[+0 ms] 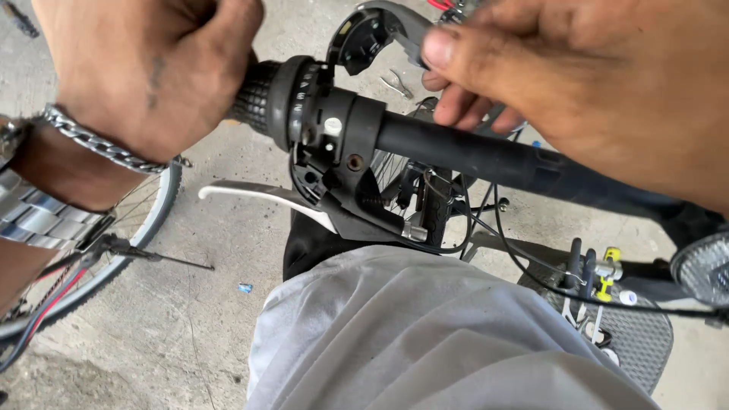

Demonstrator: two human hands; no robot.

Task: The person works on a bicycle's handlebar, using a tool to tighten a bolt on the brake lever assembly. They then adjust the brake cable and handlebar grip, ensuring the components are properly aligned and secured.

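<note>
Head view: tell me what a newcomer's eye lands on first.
At top centre, the black handlebar with its opened-up twist shifter; the left hand wraps the ribbed rubber end at top left. The right hand, top right, pinches a black shifter cover just above the bar. A white brake lever juts left below the shifter, over a grey-clad knee.

Brake lever and cables crowd under handlebar.

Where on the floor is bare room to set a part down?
Bare concrete lies between the wheel, the white brake lever and the grey knee. Right of the knee it is crowded: cables, tools on a mesh tray.
</note>
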